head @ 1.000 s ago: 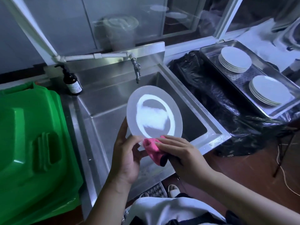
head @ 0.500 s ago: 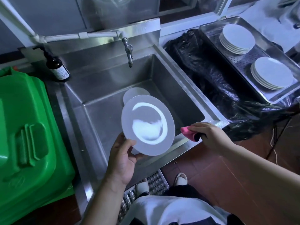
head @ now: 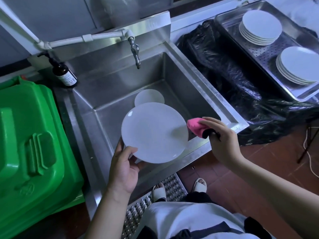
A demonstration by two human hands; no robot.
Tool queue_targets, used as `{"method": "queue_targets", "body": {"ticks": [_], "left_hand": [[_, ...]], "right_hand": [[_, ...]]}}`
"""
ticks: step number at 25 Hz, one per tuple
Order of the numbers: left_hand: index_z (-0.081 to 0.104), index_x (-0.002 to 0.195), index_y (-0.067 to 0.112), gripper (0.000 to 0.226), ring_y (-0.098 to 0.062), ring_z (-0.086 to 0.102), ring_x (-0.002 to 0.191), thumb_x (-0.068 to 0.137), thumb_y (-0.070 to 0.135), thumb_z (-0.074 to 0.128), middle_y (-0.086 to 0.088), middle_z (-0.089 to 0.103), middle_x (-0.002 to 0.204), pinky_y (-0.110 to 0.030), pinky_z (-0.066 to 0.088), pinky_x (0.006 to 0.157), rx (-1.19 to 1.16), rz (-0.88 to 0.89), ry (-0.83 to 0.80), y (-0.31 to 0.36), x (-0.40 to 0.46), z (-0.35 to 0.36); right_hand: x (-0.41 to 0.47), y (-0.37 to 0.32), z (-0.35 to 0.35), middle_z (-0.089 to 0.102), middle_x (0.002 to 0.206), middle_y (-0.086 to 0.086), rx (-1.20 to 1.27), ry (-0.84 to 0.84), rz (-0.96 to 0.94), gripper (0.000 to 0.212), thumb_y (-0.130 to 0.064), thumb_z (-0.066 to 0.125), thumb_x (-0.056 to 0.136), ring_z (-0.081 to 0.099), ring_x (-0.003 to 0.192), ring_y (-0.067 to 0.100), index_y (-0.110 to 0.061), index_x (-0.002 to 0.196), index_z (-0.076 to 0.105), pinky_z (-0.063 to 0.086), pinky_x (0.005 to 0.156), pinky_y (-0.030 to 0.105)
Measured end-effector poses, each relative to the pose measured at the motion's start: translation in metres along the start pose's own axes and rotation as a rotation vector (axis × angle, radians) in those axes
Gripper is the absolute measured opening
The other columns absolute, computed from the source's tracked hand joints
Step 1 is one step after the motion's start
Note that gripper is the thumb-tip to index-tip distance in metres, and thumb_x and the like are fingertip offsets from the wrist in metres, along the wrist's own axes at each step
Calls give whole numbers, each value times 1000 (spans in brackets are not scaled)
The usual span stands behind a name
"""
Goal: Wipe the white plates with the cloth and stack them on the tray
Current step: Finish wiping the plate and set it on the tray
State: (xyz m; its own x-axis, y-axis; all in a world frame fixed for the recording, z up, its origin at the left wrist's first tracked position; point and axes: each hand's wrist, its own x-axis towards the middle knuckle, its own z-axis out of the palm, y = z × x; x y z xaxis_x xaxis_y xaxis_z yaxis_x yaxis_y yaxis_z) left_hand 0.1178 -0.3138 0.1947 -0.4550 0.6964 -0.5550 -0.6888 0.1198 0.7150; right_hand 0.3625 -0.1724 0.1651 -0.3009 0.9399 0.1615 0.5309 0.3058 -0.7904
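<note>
My left hand (head: 123,167) grips a white plate (head: 154,132) by its lower left rim, holding it nearly flat over the sink (head: 229,119). My right hand (head: 220,139) holds a bunched pink cloth (head: 196,125) just off the plate's right edge. Another white plate (head: 149,98) lies in the sink basin behind the held one. At the upper right a steel tray (head: 264,56) carries two stacks of white plates: the far stack (head: 260,26) and the near stack (head: 298,64).
A tap (head: 135,52) hangs over the sink's back. A dark soap bottle (head: 64,75) stands at the sink's left corner. A large green plastic bin (head: 32,149) fills the left. A black plastic bag (head: 229,78) lies between sink and tray.
The plate has tipped from facing me to nearly flat. My right hand with the cloth left the plate's lower edge and now sits by its right rim. The camera tilted down.
</note>
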Motion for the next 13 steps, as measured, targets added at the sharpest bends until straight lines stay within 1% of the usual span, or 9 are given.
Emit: {"method": "queue_targets", "body": {"ticks": [2,3,5,7,8,9,10,11,13], "left_hand": [[63,134,29,57,-29,58,115,92,-5,44,-3,67,125,-42,61,66,24,-16,-7,-1,3,8],[64,132,29,56,-28,60,112,92,-5,44,-3,68,123,-42,61,65,32,-29,-14,-2,4,13],[68,123,30,53,-25,66,101,92,-5,43,-2,73,112,-40,61,61,-2,-73,-34,-6,5,25],[71,113,29,50,-21,72,88,90,-5,43,-2,76,102,-39,62,60,-28,-118,-60,-11,6,36],[71,111,27,48,-21,73,86,90,-5,43,-4,76,101,-40,62,61,-31,-140,-63,-13,6,39],[71,112,24,45,-23,72,86,90,-4,44,-8,75,103,-40,63,62,-44,-175,-55,-13,6,42],[70,111,18,40,-26,70,90,90,-3,45,-12,73,106,-41,63,61,-69,-229,-34,-14,6,46],[70,109,12,33,-29,67,95,90,-2,47,-16,69,108,-42,64,61,-98,-296,-6,-13,6,50],[67,99,3,18,-34,61,105,91,-1,52,-20,63,106,-48,63,65,-130,-408,31,-7,4,61]], "right_hand": [[2,-13,-3,64,129,0,14,35,-73,58,18,45,77,58,125,19,-11,119,72,49,104,43],[2,-22,-3,63,130,2,23,0,-140,58,16,44,75,57,127,20,-9,120,71,47,106,42],[-8,-39,0,62,132,5,-6,-221,-291,58,12,47,74,52,131,23,-8,125,68,41,110,39],[-23,-43,2,52,147,2,-171,-511,-340,61,-7,55,80,35,145,22,-14,140,56,26,119,39],[-30,-41,2,44,154,0,-264,-588,-334,65,-20,57,82,25,150,21,-18,147,48,18,123,41],[-34,-36,1,41,157,-1,-351,-592,-348,69,-29,60,82,23,151,21,-21,150,44,17,123,43],[-35,-33,-1,44,155,-1,-432,-545,-393,70,-32,66,82,30,149,24,-23,148,45,23,121,46],[-34,-31,-4,52,148,0,-484,-475,-444,67,-28,73,80,43,141,26,-22,144,51,35,114,48],[-27,-33,-9,66,130,1,-464,-333,-504,57,-11,79,76,64,116,27,-18,131,64,54,92,45]]}}
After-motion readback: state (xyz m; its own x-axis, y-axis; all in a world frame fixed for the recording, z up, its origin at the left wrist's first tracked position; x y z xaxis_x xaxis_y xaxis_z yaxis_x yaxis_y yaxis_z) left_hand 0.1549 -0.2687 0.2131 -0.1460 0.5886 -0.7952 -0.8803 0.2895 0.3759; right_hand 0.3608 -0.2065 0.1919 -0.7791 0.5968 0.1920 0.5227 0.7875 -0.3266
